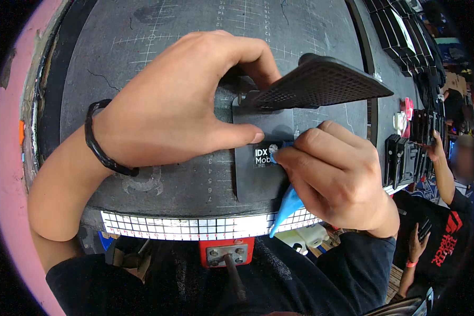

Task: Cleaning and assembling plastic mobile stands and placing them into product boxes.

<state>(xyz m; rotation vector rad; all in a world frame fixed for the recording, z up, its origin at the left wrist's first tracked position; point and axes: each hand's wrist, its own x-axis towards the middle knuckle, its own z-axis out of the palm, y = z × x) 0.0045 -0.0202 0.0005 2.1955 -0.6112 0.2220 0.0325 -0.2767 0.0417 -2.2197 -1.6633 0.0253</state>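
A black stand (260, 184) lies with its flat base on the dark work surface, its perforated panel (326, 81) tilted up from the far part. My left hand (168, 100) holds it, with the thumb pressing on the base and the fingers reaching to the panel's hinge side, their tips partly hidden. White print (262, 154) with a round mark shows on the base. My right hand (339, 171) is closed in a pinch on a soft blue cloth (285, 209), with fingertips at the print's right edge. The cloth's pointed tail hangs below the hand.
A white gridded ruler strip (179, 225) runs along the near edge of the marked work surface (195, 16), above a red clamp piece (203, 253). Stacked black pieces (400, 158) stand at the right, where another person (426, 242) in a dark shirt is at work.
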